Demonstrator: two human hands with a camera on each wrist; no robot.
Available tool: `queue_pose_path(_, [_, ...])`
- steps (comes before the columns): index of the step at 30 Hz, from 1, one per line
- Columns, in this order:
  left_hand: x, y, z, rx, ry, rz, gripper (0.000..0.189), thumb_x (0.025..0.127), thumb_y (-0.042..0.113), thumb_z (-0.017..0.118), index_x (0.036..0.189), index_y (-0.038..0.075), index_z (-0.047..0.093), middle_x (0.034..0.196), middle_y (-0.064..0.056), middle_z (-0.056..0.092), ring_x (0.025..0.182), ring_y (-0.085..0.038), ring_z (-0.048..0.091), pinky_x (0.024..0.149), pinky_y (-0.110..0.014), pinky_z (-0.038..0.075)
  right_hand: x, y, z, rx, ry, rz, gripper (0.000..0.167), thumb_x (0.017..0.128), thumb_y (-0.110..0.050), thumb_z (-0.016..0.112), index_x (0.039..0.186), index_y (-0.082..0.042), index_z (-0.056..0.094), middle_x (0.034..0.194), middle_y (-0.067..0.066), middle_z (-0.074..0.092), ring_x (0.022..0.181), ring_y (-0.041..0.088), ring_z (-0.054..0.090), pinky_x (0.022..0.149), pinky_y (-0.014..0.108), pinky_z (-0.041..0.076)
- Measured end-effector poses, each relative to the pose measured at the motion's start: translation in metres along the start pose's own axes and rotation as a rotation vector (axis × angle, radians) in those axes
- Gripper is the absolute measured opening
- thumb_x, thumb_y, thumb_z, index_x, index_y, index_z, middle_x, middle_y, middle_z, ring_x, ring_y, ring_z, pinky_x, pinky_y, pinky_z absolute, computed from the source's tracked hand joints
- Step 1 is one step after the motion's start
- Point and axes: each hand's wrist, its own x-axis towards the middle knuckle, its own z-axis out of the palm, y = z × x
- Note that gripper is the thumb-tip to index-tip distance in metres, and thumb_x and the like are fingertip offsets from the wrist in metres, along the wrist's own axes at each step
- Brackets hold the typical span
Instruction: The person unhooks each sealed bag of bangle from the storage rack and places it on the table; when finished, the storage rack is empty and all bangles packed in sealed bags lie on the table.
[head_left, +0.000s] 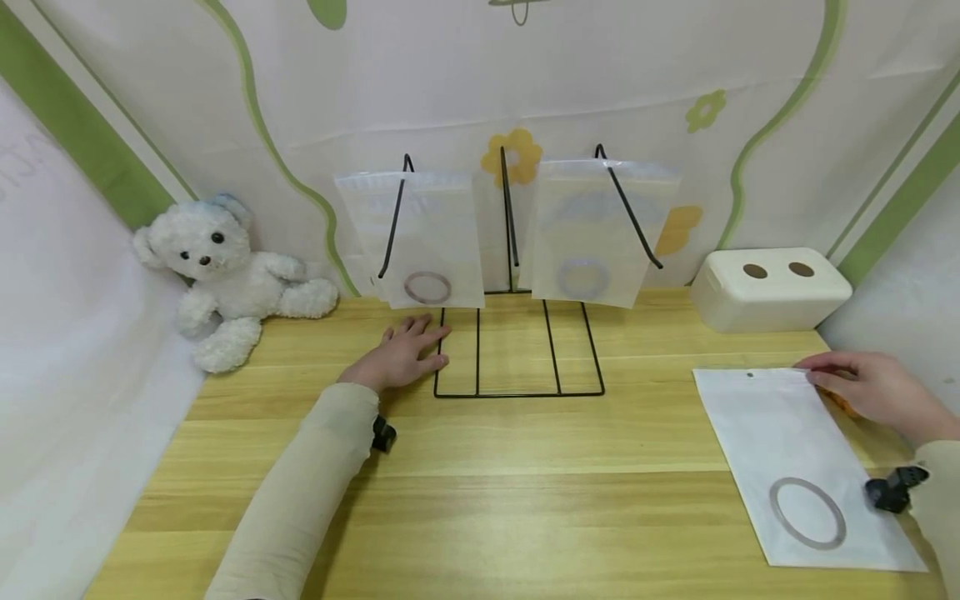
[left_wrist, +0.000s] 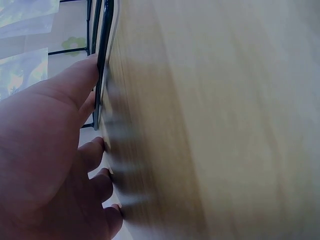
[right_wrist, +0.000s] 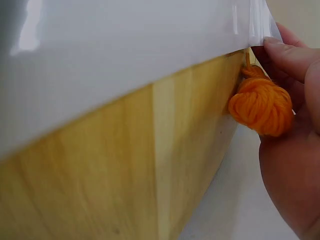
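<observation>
My left hand point(head_left: 397, 354) lies at the left side of a black wire rack point(head_left: 517, 395), fingers spread. In the left wrist view its thumb touches the rack's wire point(left_wrist: 104, 45), and the other fingertips meet the wooden tabletop. At the right, my right hand point(head_left: 877, 392) pinches the top right corner of a white plastic pouch point(head_left: 765, 450) printed with a grey ring. A bundle of orange yarn point(right_wrist: 262, 107) sits below the pinching fingers, beside the palm; whether the hand also holds it I cannot tell. Similar pouches point(head_left: 442, 225) hang on the rack's left and right arms.
A white plush bear point(head_left: 217, 267) sits at the back left of the wooden table point(head_left: 525, 500). At the back right stands a cream box point(head_left: 772, 292) with two brown round holes. A patterned curtain point(head_left: 420, 83) hangs behind the rack.
</observation>
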Motion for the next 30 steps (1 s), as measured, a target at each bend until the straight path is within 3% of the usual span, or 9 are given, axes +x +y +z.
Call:
queue_pose_path(4, [0.001,-0.004,0.002,-0.004,0.003,0.001,0.078,0.107,0.071,0.047,0.172,0.03,0.033,0.183,-0.017,0.008,0.169,-0.047,-0.001,0.132,-0.071,-0.004,-0.001,-0.002,0.001,0.003,0.016,-0.037,0.022,0.106,-0.014,0.07,0.118,0.002,0.078,0.118,0.031,0.075,0.089,-0.033,0.032,0.067,0.012,0.038])
queue_pose_path(11, [-0.001,0.002,-0.003,0.006,-0.015,-0.005,0.075,0.108,0.067,0.05,0.171,0.029,0.034,0.182,-0.02,0.009,0.167,-0.052,0.001,0.129,-0.076,-0.002,0.0,-0.001,0.001,0.02,0.019,-0.023,0.029,0.109,-0.019,0.067,0.123,0.004,0.075,0.119,0.032,0.074,0.088,-0.029,0.036,0.066,0.01,0.039])
queue_pose_path(15, [-0.003,0.004,-0.002,0.004,-0.013,-0.014,0.075,0.108,0.066,0.05,0.172,0.03,0.033,0.182,-0.019,0.008,0.168,-0.05,0.0,0.13,-0.075,-0.003,0.0,-0.005,0.0,0.042,0.029,0.029,0.036,0.113,-0.026,0.06,0.129,0.005,0.07,0.125,0.035,0.071,0.097,0.001,0.062,0.07,0.017,0.045])
queue_pose_path(18, [-0.002,0.003,-0.001,0.001,-0.007,-0.014,0.076,0.108,0.067,0.05,0.172,0.03,0.033,0.183,-0.018,0.008,0.168,-0.049,-0.001,0.13,-0.074,-0.003,-0.001,-0.013,-0.004,0.066,0.033,0.073,0.044,0.115,-0.033,0.055,0.134,0.005,0.065,0.131,0.038,0.066,0.106,0.032,0.065,0.071,0.024,0.049])
queue_pose_path(22, [-0.004,0.005,-0.003,-0.018,-0.006,0.0,0.075,0.108,0.066,0.05,0.172,0.029,0.034,0.182,-0.019,0.008,0.167,-0.051,-0.001,0.129,-0.076,-0.004,-0.003,-0.031,-0.01,0.097,0.065,0.071,0.051,0.115,-0.039,0.052,0.14,0.005,0.063,0.137,0.039,0.063,0.105,0.029,0.066,0.067,0.015,0.049])
queue_pose_path(24, [-0.006,0.009,-0.005,-0.017,-0.014,0.006,0.075,0.109,0.065,0.05,0.172,0.027,0.034,0.182,-0.022,0.008,0.167,-0.052,0.0,0.128,-0.078,-0.004,-0.002,-0.043,-0.012,0.101,0.085,0.062,0.054,0.116,-0.041,0.05,0.141,0.004,0.062,0.138,0.038,0.063,0.109,0.033,0.064,0.064,0.008,0.042])
queue_pose_path(26, [-0.004,0.004,-0.003,-0.009,-0.008,0.011,0.075,0.108,0.066,0.051,0.171,0.028,0.034,0.182,-0.021,0.009,0.167,-0.052,0.0,0.128,-0.078,-0.003,-0.002,-0.054,-0.015,0.118,0.112,0.053,0.053,0.116,-0.042,0.049,0.141,0.002,0.062,0.137,0.033,0.065,0.109,0.022,0.064,0.065,0.006,0.039])
queue_pose_path(27, [-0.004,0.004,-0.003,0.0,-0.01,0.008,0.075,0.108,0.066,0.051,0.171,0.028,0.035,0.182,-0.02,0.009,0.168,-0.05,0.001,0.129,-0.077,-0.002,-0.001,-0.061,-0.016,0.137,0.13,0.044,0.052,0.116,-0.041,0.05,0.14,0.002,0.063,0.134,0.027,0.068,0.11,0.018,0.064,0.065,0.005,0.039])
queue_pose_path(30, [-0.004,0.006,-0.003,0.02,-0.009,0.005,0.075,0.109,0.065,0.051,0.171,0.027,0.035,0.182,-0.021,0.011,0.167,-0.05,0.002,0.129,-0.077,-0.001,0.001,-0.08,-0.021,0.213,0.209,-0.011,0.042,0.115,-0.034,0.054,0.135,0.0,0.067,0.118,-0.012,0.075,0.1,-0.015,0.056,0.071,-0.001,0.04])
